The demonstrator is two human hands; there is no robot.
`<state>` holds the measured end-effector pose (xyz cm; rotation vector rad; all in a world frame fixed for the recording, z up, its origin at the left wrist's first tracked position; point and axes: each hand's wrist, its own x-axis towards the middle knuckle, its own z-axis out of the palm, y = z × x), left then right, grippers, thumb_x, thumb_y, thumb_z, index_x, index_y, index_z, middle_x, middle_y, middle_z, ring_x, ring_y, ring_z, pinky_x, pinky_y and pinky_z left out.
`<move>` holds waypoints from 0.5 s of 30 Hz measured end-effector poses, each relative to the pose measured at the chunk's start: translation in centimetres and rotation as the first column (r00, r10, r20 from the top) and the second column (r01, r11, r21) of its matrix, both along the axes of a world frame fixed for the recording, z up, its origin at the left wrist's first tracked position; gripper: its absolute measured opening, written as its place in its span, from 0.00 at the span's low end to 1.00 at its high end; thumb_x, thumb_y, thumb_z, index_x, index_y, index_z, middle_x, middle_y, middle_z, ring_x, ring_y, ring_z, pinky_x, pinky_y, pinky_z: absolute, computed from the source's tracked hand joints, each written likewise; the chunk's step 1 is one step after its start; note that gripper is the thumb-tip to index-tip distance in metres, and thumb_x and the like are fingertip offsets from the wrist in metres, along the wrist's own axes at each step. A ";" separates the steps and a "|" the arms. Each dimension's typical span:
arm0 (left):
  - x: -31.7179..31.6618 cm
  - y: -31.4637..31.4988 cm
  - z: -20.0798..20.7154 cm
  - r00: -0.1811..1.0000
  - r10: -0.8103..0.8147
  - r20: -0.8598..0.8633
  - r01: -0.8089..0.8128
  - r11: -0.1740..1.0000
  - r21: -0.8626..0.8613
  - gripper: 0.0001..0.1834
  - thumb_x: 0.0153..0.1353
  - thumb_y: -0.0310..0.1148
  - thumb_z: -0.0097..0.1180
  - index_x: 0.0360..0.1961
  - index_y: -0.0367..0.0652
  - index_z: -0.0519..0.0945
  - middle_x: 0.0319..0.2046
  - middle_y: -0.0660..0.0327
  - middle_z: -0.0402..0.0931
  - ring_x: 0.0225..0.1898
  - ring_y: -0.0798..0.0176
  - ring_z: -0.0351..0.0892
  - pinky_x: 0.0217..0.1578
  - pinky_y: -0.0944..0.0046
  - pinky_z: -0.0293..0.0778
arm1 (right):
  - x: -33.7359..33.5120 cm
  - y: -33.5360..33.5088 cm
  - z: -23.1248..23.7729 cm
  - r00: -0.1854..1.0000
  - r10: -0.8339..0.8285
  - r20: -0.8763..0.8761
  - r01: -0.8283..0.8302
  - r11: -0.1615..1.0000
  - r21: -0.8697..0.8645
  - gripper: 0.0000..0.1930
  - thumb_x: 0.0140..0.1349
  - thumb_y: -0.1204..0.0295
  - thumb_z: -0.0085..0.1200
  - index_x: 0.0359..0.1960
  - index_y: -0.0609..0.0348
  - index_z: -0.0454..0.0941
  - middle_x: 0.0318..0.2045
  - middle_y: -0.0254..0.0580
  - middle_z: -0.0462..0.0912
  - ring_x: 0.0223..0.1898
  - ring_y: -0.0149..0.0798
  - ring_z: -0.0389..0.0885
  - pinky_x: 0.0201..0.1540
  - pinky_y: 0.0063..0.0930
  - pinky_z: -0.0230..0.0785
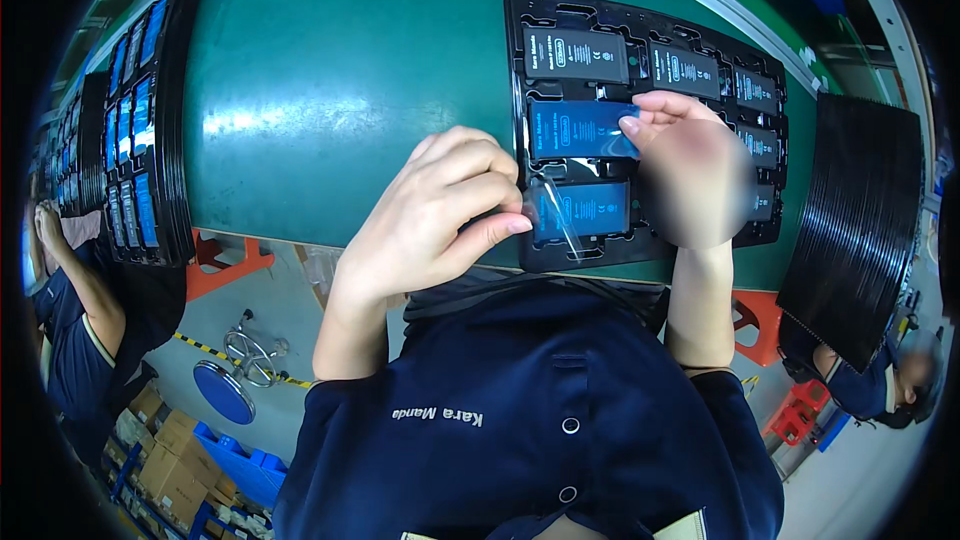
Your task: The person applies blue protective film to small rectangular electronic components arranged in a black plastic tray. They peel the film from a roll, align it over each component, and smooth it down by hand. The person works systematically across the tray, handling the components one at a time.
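Over the glossy green tabletop [340, 70], work near the front edge. Note the left hand [455, 205] half curled, with thumb and index finger brought together, apparently on a thin strip of clear plastic film [560, 220]. Note the right hand [690, 160] partly blurred, with thumb and fingertips pinching the right end of a flat rectangular battery covered in blue film [580, 130]. Locate this battery at the left column, middle row, of the black moulded plastic tray [640, 28]. Impossible to tell whether lifted or fully seated. Pinch lightly, probably best at the edge, to avoid bending. Hold the clear strip off the lower blue-filmed battery [605, 208].
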<state>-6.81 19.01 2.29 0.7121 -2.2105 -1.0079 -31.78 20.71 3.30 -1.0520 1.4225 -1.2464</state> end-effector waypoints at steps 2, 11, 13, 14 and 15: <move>-0.1 0.0 0.1 1.000 -0.010 0.023 0.010 1.000 -0.002 0.09 0.50 0.32 0.63 0.26 0.39 0.76 0.36 0.58 0.74 0.43 0.53 0.72 0.47 0.55 0.66 | 0.1 0.0 0.0 0.999 -0.002 -0.038 0.003 1.000 0.028 0.12 0.53 0.85 0.63 0.40 0.68 0.80 0.32 0.38 0.83 0.33 0.23 0.81 0.38 0.14 0.74; -0.3 0.2 0.4 0.997 0.016 0.070 -0.015 1.000 -0.020 0.09 0.54 0.33 0.57 0.26 0.40 0.72 0.45 0.54 0.75 0.49 0.47 0.68 0.51 0.52 0.64 | 0.0 0.1 -0.1 0.999 -0.012 -0.045 0.014 0.999 0.040 0.11 0.53 0.83 0.63 0.39 0.68 0.81 0.31 0.39 0.84 0.32 0.24 0.81 0.38 0.14 0.75; -0.3 0.3 0.5 0.995 0.029 0.095 -0.026 0.999 -0.030 0.09 0.54 0.33 0.56 0.25 0.40 0.72 0.47 0.54 0.74 0.51 0.46 0.67 0.52 0.51 0.63 | 0.1 0.1 -0.1 0.999 -0.011 -0.050 0.013 0.999 0.040 0.11 0.53 0.83 0.63 0.39 0.68 0.80 0.31 0.39 0.84 0.32 0.24 0.81 0.38 0.14 0.75; -0.3 0.3 0.5 0.993 0.029 0.112 -0.025 0.999 -0.030 0.09 0.55 0.33 0.56 0.25 0.40 0.72 0.48 0.54 0.74 0.51 0.46 0.67 0.53 0.51 0.62 | 0.1 0.1 -0.1 0.999 -0.010 -0.050 0.013 0.999 0.043 0.11 0.53 0.83 0.63 0.39 0.68 0.80 0.31 0.39 0.84 0.32 0.24 0.81 0.38 0.14 0.75; -0.3 0.3 0.6 0.991 0.028 0.129 -0.024 0.999 -0.031 0.09 0.55 0.33 0.56 0.25 0.40 0.72 0.49 0.54 0.74 0.51 0.46 0.67 0.54 0.51 0.61 | 0.1 0.1 0.0 0.999 -0.011 -0.050 0.013 0.999 0.047 0.11 0.53 0.83 0.63 0.39 0.68 0.80 0.31 0.39 0.84 0.32 0.24 0.81 0.38 0.14 0.75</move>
